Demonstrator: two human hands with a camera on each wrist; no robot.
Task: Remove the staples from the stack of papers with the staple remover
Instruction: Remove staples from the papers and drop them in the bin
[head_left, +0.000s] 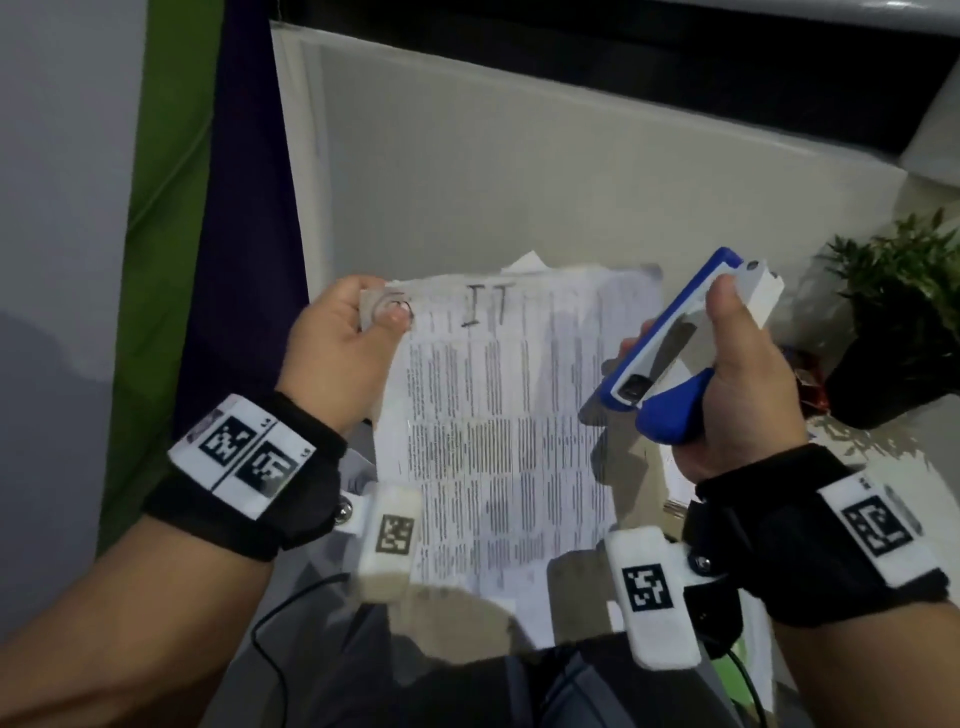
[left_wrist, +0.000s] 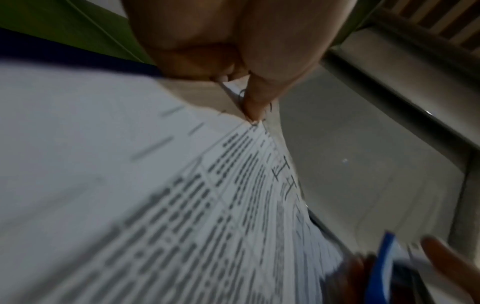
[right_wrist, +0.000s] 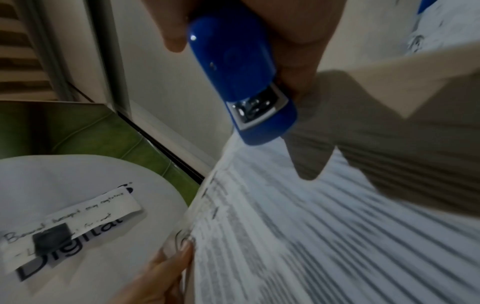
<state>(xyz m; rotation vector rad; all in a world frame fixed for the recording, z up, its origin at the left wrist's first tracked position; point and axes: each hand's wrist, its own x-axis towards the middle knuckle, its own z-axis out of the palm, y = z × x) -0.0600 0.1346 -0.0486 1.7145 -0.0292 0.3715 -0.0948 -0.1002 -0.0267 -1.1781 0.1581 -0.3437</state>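
Two hands share the work here, and neither has met the staple yet. The left hand (head_left: 340, 338) pinches the top left corner of the stack of papers (head_left: 509, 431), thumb on the printed face and fingers behind, holding the sheets lifted and tilted toward the person. The right hand (head_left: 737, 379) is closed around the blue and white staple remover (head_left: 680, 343), thumb pressed along its white upper side, fingers wrapped under the blue body. The tool hovers over the right edge of the sheets, slanted, with its metal mouth pointing down and left, apart from the paper.

No staple can be made out in any view; the corner under the left thumb is the likely place. To do this step well, the left hand should shift its pinch just beside the staple, not over it, and keep the corner flat and taut. The right hand then needs to bring the metal tip low and nearly level with the sheet, sliding under the staple's crown without digging into the paper, which tears easily.

A potted plant (head_left: 898, 312) stands at the right, well apart.
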